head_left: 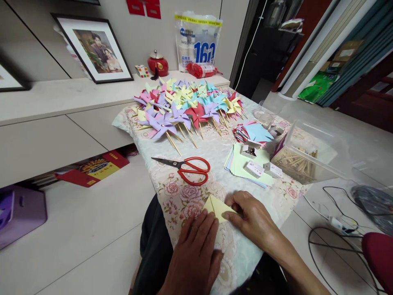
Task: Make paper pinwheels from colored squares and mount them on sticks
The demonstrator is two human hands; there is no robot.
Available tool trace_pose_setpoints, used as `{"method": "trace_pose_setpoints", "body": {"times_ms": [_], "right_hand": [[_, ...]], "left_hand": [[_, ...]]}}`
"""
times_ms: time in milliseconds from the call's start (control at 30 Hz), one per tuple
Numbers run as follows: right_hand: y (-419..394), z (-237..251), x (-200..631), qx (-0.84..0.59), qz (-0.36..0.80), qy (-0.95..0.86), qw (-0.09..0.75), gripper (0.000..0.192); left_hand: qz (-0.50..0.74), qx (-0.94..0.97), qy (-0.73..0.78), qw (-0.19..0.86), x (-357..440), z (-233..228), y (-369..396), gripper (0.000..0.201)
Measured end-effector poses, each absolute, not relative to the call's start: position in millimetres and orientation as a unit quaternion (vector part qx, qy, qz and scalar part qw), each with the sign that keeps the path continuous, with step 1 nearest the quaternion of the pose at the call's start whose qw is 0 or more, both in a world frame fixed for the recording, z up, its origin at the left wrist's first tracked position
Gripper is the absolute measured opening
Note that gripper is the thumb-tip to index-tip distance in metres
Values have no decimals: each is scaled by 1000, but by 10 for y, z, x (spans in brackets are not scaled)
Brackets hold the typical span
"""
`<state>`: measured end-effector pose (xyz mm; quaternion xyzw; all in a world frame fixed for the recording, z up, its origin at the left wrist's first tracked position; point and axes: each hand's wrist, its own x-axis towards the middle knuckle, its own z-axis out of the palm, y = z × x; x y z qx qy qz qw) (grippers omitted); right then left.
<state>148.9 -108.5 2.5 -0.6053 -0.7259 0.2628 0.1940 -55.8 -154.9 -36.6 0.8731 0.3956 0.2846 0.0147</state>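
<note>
A pale yellow sheet of paper (218, 207), folded and with a crease line, lies on the flowered tablecloth (184, 194) close to me. My left hand (198, 246) rests flat, its outstretched fingertips pressing on the paper's left part. The paper's right corner is pinched between the thumb and fingers of my right hand (250, 215). Beyond the paper lie scissors (193, 170) with red handles, their blades pointing left. To the upper right is a stack of pastel paper sheets (236, 166) with small white boxes (254, 168) on top; one box is open with small dark pieces inside.
Many colourful paper pinwheels (181, 114) on sticks cover the table's far end. A clear plastic bin (319, 151) of wooden sticks stands at the right edge, near cut coloured squares (258, 132). Cables (322, 246) lie on the floor at right.
</note>
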Motion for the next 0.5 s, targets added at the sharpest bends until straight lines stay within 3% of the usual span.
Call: {"method": "trace_pose_setpoints", "body": {"times_ms": [200,500], "right_hand": [[-1141,9,1512,-587,310,-708,241,14],[-1153,40,1525,-581,537,-513,333,35]], "left_hand": [[310,858,409,0,-562,-349,-1511,33],[380,809,446,-54,-535,-324,-1346,35]]}}
